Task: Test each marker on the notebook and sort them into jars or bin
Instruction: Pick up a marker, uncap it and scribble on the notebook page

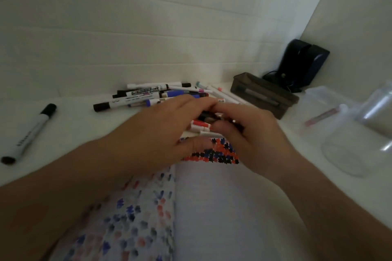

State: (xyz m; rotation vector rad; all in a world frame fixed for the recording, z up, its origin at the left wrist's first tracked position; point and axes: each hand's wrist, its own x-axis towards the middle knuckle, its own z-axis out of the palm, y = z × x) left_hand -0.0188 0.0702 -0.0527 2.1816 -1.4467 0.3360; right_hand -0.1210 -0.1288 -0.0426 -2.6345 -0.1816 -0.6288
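Observation:
An open notebook (212,207) lies in front of me, its right page carrying rows of red, black and blue test marks at the top. Behind it is a heap of markers (148,95) with black, blue, red and pink caps. My left hand (161,131) and my right hand (250,133) meet over the near side of the heap, fingers curled around a dark marker (209,115) held between them. The marker is mostly hidden by the fingers and the picture is blurred.
A lone black-capped marker (29,133) lies at the far left. At the right stand a clear glass jar (347,150) and clear containers, one with a pink marker (320,116). A dark rectangular bin (263,95) and a black device (301,63) sit at the back right corner.

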